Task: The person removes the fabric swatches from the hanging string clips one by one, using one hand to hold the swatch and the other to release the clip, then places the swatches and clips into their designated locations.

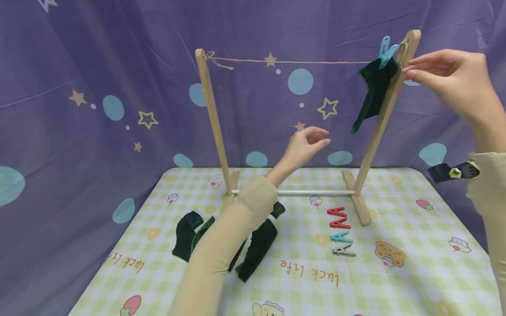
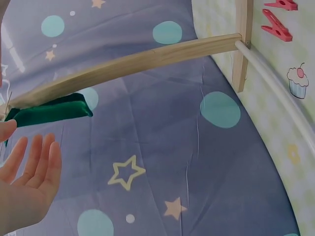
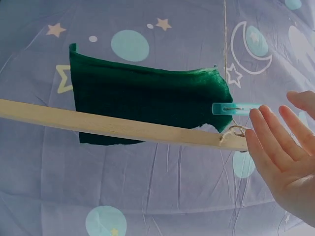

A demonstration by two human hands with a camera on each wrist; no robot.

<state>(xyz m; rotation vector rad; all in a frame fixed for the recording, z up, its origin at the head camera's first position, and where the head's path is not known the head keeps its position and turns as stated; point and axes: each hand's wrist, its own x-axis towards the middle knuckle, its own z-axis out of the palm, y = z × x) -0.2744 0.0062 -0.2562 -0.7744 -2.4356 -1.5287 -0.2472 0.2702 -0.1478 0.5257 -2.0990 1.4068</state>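
Note:
A dark green piece of cloth point(image 1: 376, 83) hangs at the right end of the string point(image 1: 316, 62), held by a light blue clothespin point(image 1: 385, 55). Just right of the clothespin and the wooden post, my right hand point(image 1: 454, 77) is raised with its fingers extended and holds nothing; in the right wrist view its fingertips lie close to the clothespin point(image 3: 236, 109). Lower and to the left of the hanging cloth point(image 2: 51, 109), my left hand point(image 1: 304, 145) is in the air, fingers loosely bent around nothing.
More dark green cloth pieces point(image 1: 258, 245) lie on the checked tablecloth, partly hidden by my left sleeve. Red clothespins point(image 1: 337, 223), a blue one point(image 1: 341, 237) and a grey one point(image 1: 344, 250) form a column. The wooden frame point(image 1: 213, 118) has a white crossbar point(image 1: 316, 192).

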